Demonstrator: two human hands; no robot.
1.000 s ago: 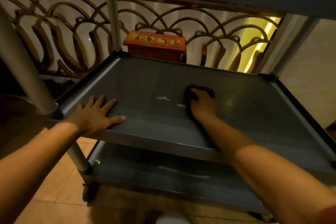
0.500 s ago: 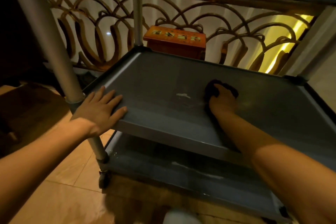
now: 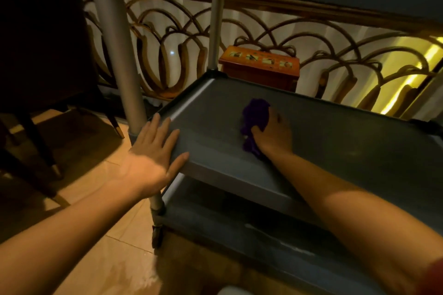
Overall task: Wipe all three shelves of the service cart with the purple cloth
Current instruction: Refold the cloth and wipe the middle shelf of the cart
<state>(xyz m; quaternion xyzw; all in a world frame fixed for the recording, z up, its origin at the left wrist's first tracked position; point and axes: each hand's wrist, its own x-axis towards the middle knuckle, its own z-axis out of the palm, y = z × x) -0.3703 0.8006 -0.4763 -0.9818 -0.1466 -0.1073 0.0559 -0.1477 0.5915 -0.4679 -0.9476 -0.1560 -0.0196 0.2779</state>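
Right hand (image 3: 273,135) clutching purple cloth (image 3: 254,118); left hand (image 3: 153,153) flat on middle shelf (image 3: 347,151).

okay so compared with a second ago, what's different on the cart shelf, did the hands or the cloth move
The white smear that lay beside the purple cloth earlier no longer shows; the right hand has wiped the cloth leftward over that spot on the middle shelf. The left hand slid from the shelf's front edge to its left corner, by the post. The cloth stayed in the right hand. The orange box behind stays put.
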